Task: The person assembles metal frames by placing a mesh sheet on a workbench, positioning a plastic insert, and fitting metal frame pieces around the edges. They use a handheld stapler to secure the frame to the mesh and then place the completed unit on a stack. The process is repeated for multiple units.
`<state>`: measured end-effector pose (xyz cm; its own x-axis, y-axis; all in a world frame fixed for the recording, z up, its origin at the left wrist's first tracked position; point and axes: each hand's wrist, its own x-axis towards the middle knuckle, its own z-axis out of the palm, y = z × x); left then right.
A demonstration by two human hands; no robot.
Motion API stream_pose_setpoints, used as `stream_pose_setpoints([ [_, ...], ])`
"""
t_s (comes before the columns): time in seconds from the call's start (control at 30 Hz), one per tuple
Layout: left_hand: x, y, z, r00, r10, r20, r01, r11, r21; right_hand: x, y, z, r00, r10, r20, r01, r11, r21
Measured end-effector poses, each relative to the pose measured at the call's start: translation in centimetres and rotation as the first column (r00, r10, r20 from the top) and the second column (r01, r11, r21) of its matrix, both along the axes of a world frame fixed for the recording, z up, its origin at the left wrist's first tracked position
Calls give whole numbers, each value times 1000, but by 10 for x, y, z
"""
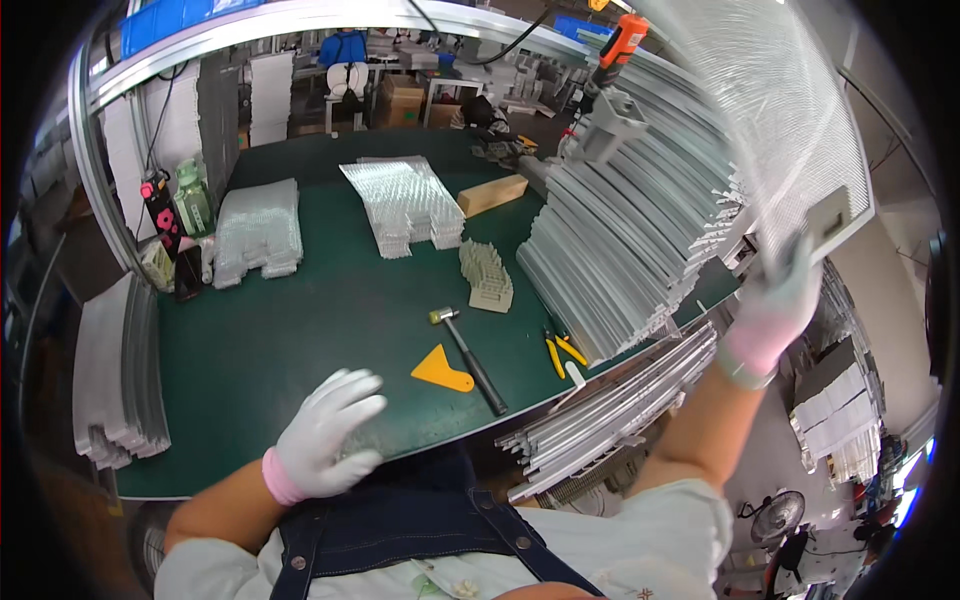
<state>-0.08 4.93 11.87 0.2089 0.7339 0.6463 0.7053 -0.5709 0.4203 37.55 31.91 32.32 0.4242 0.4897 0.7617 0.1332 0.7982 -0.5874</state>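
My right hand (pixel 778 300), in a white glove with a pink cuff, is raised at the right. It grips a thin mesh panel (pixel 790 110) by its near edge, beside a grey plastic piece; motion blurs this area and hides the fingertips. My left hand (pixel 328 432), also gloved, hovers with spread fingers over the front edge of the green worktable (pixel 260 380), holding nothing. Nearest to it is a yellow triangular scraper (pixel 440 371). Right of that lies a hammer (pixel 474 365) with a dark handle. Yellow-handled pliers (pixel 562 352) rest near the table edge.
A tall stack of panels (pixel 620 225) fills the right side under a hanging orange electric screwdriver (pixel 620 48). Wrapped panels (pixel 400 200), a wooden block (pixel 492 195) and grey plastic pieces (pixel 486 276) lie mid-table. More panels (pixel 118 370) stand at left, near a green bottle (pixel 192 200).
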Motion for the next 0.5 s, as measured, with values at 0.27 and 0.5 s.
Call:
stream_pose_setpoints([
  [0.27, -40, -30, -73, 840, 488, 237, -337, 813, -475, 59, 215, 169, 705, -437, 559, 520, 854, 11],
  [0.5, -56, -104, -84, 617, 787, 1, -767, 601, -225, -11, 192, 111, -296, -586, 754, 761, 333, 557],
])
